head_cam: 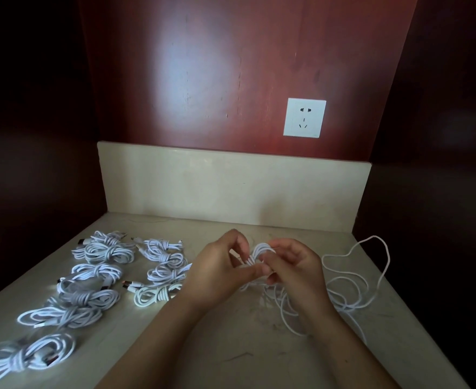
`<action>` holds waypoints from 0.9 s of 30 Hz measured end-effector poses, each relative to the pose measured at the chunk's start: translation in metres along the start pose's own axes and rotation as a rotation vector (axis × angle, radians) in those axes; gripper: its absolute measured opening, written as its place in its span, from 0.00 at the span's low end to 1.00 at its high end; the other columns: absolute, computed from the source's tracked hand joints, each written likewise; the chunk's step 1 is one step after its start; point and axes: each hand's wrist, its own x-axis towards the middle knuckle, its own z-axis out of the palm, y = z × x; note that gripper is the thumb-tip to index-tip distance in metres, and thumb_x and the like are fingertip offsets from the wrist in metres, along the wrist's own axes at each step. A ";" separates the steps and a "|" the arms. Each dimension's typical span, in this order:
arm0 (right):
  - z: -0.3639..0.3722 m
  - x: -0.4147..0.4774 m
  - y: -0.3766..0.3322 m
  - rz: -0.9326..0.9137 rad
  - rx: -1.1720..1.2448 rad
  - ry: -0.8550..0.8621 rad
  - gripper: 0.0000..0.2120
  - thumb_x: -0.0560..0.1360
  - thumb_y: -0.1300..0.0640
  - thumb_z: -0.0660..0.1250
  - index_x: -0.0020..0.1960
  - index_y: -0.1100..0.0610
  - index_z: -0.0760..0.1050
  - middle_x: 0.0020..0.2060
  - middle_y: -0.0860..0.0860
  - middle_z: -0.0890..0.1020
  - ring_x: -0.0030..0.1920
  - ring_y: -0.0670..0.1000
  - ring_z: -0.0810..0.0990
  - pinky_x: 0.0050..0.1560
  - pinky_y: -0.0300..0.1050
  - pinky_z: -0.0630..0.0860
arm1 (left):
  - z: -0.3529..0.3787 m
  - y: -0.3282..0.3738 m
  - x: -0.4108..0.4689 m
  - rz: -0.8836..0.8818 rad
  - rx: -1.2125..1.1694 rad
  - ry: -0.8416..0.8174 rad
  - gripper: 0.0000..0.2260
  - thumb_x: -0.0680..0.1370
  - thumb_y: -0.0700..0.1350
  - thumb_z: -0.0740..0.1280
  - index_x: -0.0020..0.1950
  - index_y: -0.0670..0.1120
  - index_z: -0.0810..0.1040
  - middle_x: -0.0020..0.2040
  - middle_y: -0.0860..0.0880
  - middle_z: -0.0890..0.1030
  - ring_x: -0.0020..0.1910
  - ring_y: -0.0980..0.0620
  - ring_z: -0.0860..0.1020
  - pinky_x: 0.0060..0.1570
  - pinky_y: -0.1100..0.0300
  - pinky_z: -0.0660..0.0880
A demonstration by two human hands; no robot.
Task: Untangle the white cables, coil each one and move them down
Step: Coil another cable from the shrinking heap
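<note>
Both hands meet over the middle of the pale counter (pixel 231 346), holding a small coil of white cable (pixel 260 252). My left hand (pixel 220 272) pinches the coil between thumb and curled fingers from the left. From the right, my right hand (pixel 293 266) grips the same coil with curled fingers. Loose white cable (pixel 354 279) trails from under the hands and loops out to the right across the counter. Several coiled and tied white cables (pixel 102 251) lie in two rows on the left, the nearest one (pixel 20 357) at the front left corner.
A low pale backsplash (pixel 231 186) runs along the back of the counter. Above it on the red-brown wall sits a white power socket (pixel 304 117). Dark panels close in both sides. The counter's right edge (pixel 416 318) falls off into shadow.
</note>
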 end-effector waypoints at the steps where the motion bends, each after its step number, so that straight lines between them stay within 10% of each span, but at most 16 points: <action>1: 0.001 0.000 0.000 0.004 -0.004 0.003 0.08 0.73 0.72 0.68 0.44 0.60 0.78 0.33 0.53 0.84 0.28 0.48 0.79 0.26 0.39 0.74 | 0.000 -0.001 0.000 -0.007 0.007 -0.016 0.17 0.63 0.57 0.79 0.44 0.57 0.74 0.37 0.54 0.80 0.31 0.51 0.79 0.32 0.54 0.75; 27: 0.002 0.000 0.017 -0.158 -0.182 0.022 0.07 0.78 0.63 0.67 0.48 0.52 0.79 0.41 0.51 0.84 0.33 0.48 0.80 0.30 0.46 0.73 | 0.008 -0.008 -0.004 0.053 0.243 -0.130 0.08 0.81 0.54 0.62 0.56 0.51 0.72 0.47 0.53 0.80 0.47 0.55 0.78 0.51 0.53 0.75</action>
